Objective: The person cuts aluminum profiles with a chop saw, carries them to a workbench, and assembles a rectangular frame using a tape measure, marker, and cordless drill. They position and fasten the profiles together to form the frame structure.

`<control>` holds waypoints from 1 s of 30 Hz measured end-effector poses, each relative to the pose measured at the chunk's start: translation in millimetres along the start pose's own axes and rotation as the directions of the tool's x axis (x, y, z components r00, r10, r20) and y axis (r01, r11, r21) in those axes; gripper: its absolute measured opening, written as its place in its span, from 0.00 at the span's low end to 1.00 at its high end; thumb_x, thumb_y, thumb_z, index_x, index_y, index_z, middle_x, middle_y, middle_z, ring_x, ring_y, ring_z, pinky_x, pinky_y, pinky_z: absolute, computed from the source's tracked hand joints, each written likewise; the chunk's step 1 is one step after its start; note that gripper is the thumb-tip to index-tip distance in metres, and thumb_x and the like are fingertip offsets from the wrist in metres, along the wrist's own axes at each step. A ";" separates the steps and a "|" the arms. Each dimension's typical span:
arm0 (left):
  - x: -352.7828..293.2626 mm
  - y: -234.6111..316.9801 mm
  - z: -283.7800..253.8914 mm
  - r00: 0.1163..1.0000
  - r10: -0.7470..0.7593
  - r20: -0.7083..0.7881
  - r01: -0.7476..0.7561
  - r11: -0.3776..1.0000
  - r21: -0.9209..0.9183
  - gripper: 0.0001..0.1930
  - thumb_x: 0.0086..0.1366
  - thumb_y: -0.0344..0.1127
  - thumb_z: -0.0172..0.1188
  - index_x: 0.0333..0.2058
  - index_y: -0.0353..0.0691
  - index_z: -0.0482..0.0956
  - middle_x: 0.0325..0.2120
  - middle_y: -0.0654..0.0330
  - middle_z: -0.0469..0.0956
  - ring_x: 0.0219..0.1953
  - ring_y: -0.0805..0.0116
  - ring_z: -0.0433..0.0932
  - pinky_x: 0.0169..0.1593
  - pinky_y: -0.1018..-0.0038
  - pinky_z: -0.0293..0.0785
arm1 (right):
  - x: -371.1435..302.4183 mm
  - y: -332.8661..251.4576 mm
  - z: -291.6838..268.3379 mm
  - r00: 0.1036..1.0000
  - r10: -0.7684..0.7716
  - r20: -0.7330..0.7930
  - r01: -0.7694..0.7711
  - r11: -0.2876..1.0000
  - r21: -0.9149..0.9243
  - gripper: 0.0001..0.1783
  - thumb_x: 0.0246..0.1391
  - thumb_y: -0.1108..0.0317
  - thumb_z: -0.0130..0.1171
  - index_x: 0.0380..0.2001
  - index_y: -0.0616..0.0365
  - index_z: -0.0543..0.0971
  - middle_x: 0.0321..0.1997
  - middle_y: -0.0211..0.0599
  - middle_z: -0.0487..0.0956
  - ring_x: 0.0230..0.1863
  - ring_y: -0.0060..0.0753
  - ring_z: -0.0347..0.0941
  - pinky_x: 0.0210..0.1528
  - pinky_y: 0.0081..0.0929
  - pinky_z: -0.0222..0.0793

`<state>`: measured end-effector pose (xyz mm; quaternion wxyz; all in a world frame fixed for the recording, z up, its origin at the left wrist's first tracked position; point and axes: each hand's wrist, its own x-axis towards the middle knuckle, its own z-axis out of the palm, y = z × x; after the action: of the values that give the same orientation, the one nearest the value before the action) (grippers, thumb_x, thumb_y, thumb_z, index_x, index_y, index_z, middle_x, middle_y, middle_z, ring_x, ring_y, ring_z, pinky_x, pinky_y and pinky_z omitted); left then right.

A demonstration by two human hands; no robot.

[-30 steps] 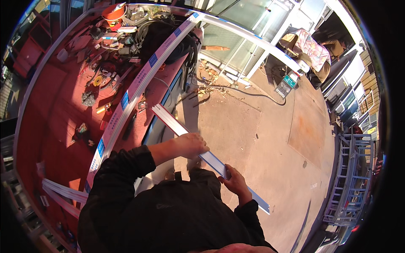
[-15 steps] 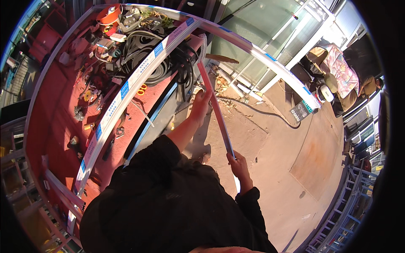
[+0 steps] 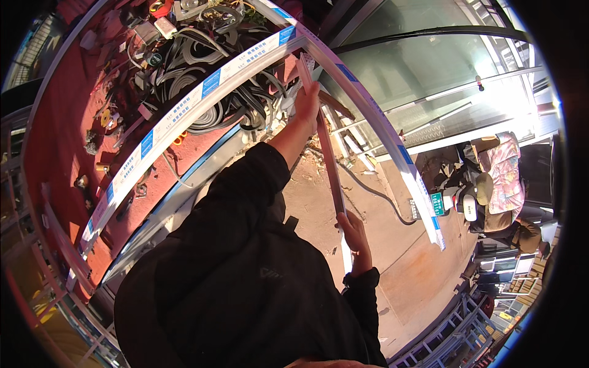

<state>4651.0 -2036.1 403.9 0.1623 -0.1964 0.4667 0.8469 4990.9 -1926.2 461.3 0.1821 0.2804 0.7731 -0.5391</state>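
Observation:
A long, narrow profile bar (image 3: 331, 175) slants down through the middle of the view, reddish along its upper part and whitish at its lower end. My left hand (image 3: 308, 105) grips it near its upper end, fingers wrapped around. Lower down, my right hand (image 3: 354, 236) is closed on the same bar. The bar's top comes close to the corner of a large white frame (image 3: 211, 83) covered in blue-and-white film; I cannot tell whether they touch. One side of that frame runs down to the left, the other to the right, over the ground.
A red work surface (image 3: 67, 132) on the left carries coiled black rubber strips (image 3: 211, 116) and scattered tools. Glass panels (image 3: 399, 73) lean at the back. A patterned cloth (image 3: 504, 165) lies on a heap at the right. A dark cable (image 3: 383, 199) crosses the ground.
The view has shifted, so the frame and surface sit differently. My left hand is now nearer the frame's corner and the bar's upper end. Both hands keep their hold.

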 end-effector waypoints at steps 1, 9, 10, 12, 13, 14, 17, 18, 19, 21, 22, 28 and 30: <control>12.5 2.9 5.1 1.000 0.008 -0.019 -0.008 1.000 -0.006 0.21 0.69 0.48 0.58 0.50 0.37 0.73 0.34 0.64 0.73 0.35 0.73 0.69 0.42 0.71 0.67 | 10.2 -1.9 -8.9 1.000 -0.018 0.006 0.018 1.000 0.020 0.29 0.63 0.46 0.55 0.49 0.65 0.78 0.31 0.29 0.74 0.36 0.26 0.72 0.42 0.28 0.68; 54.1 9.2 31.3 0.996 -0.063 -0.058 0.056 0.991 -0.119 0.18 0.70 0.48 0.57 0.46 0.38 0.74 0.32 0.66 0.71 0.33 0.74 0.67 0.38 0.70 0.66 | 47.3 -15.0 -60.3 1.000 -0.012 0.010 0.012 1.000 0.022 0.31 0.64 0.47 0.55 0.55 0.64 0.76 0.28 0.24 0.69 0.32 0.19 0.63 0.35 0.22 0.60; 54.8 9.1 33.4 0.998 -0.030 -0.046 0.025 0.994 -0.107 0.15 0.70 0.48 0.56 0.43 0.42 0.73 0.29 0.67 0.69 0.30 0.74 0.67 0.35 0.70 0.68 | 50.6 -15.5 -65.3 1.000 -0.009 0.007 0.009 1.000 0.015 0.30 0.64 0.47 0.55 0.56 0.64 0.76 0.27 0.24 0.68 0.31 0.19 0.62 0.34 0.21 0.59; 53.8 7.2 37.1 0.999 0.015 -0.030 -0.018 0.994 -0.108 0.12 0.71 0.49 0.56 0.37 0.48 0.70 0.25 0.69 0.65 0.25 0.74 0.66 0.31 0.71 0.72 | 57.0 -15.2 -76.7 0.998 -0.040 0.047 0.040 0.999 0.008 0.29 0.64 0.48 0.55 0.56 0.63 0.76 0.27 0.24 0.68 0.31 0.19 0.62 0.34 0.21 0.59; 52.5 5.3 38.8 0.998 0.028 -0.051 -0.033 0.994 -0.108 0.12 0.71 0.48 0.56 0.36 0.48 0.70 0.25 0.69 0.65 0.24 0.75 0.66 0.31 0.71 0.72 | 59.6 -14.4 -83.2 0.997 -0.045 0.056 0.046 0.999 -0.018 0.29 0.64 0.48 0.55 0.56 0.63 0.76 0.27 0.24 0.68 0.31 0.19 0.62 0.34 0.21 0.59; 51.1 3.1 40.9 0.997 0.044 -0.071 -0.051 0.993 -0.109 0.12 0.71 0.48 0.57 0.36 0.48 0.70 0.24 0.69 0.65 0.24 0.75 0.66 0.30 0.72 0.72 | 61.5 -13.1 -89.1 0.997 -0.036 0.071 0.037 0.999 -0.011 0.29 0.64 0.49 0.55 0.56 0.63 0.76 0.27 0.24 0.68 0.31 0.19 0.62 0.34 0.21 0.59; 48.6 -2.5 46.2 0.994 0.042 -0.101 -0.056 0.989 -0.138 0.13 0.71 0.47 0.57 0.42 0.44 0.72 0.28 0.67 0.68 0.28 0.75 0.68 0.34 0.73 0.71 | 66.4 -9.2 -103.9 0.998 -0.001 0.065 0.004 0.998 -0.057 0.28 0.65 0.49 0.54 0.54 0.64 0.77 0.29 0.28 0.71 0.32 0.21 0.65 0.36 0.24 0.62; 48.1 -3.7 47.6 0.995 0.041 -0.094 -0.054 0.989 -0.140 0.16 0.71 0.47 0.57 0.47 0.41 0.72 0.33 0.65 0.72 0.33 0.74 0.70 0.39 0.71 0.70 | 68.5 -8.3 -108.7 0.998 0.003 0.066 0.003 0.996 -0.093 0.29 0.66 0.48 0.53 0.52 0.66 0.77 0.30 0.30 0.73 0.33 0.24 0.67 0.38 0.26 0.64; 47.6 -4.5 48.7 0.996 0.017 -0.093 -0.030 0.989 -0.145 0.21 0.72 0.47 0.56 0.53 0.38 0.73 0.38 0.63 0.75 0.39 0.73 0.72 0.43 0.69 0.70 | 70.2 -7.5 -112.6 0.998 0.009 0.065 0.000 0.992 -0.129 0.30 0.66 0.47 0.51 0.51 0.68 0.78 0.31 0.33 0.76 0.34 0.26 0.70 0.40 0.28 0.67; 47.7 -4.0 51.3 0.995 0.051 -0.085 -0.064 0.987 -0.149 0.19 0.72 0.47 0.56 0.51 0.39 0.74 0.35 0.64 0.75 0.35 0.74 0.72 0.40 0.71 0.71 | 73.7 -6.5 -118.6 0.998 -0.029 0.064 0.038 0.989 -0.144 0.29 0.66 0.48 0.52 0.51 0.67 0.78 0.31 0.33 0.76 0.34 0.25 0.70 0.40 0.28 0.67; 47.8 -3.2 52.8 0.995 0.040 -0.087 -0.053 0.986 -0.157 0.19 0.72 0.47 0.56 0.51 0.39 0.74 0.34 0.65 0.75 0.34 0.75 0.72 0.38 0.71 0.71 | 75.6 -6.4 -121.3 0.997 -0.055 0.054 0.062 0.986 -0.155 0.29 0.66 0.48 0.52 0.52 0.67 0.78 0.32 0.33 0.76 0.34 0.24 0.70 0.40 0.28 0.67; 47.0 0.9 63.8 0.998 0.025 -0.059 -0.040 0.961 -0.272 0.14 0.72 0.47 0.56 0.43 0.43 0.75 0.23 0.70 0.68 0.22 0.77 0.66 0.26 0.73 0.65 | 84.0 -7.7 -135.9 1.000 0.004 0.027 0.001 0.988 -0.152 0.29 0.66 0.50 0.53 0.56 0.67 0.76 0.33 0.32 0.76 0.36 0.23 0.70 0.40 0.27 0.67; 48.4 1.0 65.6 0.997 0.040 -0.068 -0.057 0.960 -0.274 0.13 0.72 0.47 0.56 0.42 0.44 0.75 0.22 0.70 0.67 0.22 0.78 0.65 0.26 0.74 0.65 | 85.7 -7.7 -138.9 0.999 -0.023 0.036 0.028 0.991 -0.131 0.28 0.66 0.52 0.54 0.57 0.66 0.76 0.33 0.31 0.76 0.35 0.23 0.69 0.40 0.26 0.67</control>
<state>4596.5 -1976.1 413.1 0.0982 -0.2318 0.3537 0.9009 4922.4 -1777.9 465.8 0.2064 0.2485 0.8072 -0.4941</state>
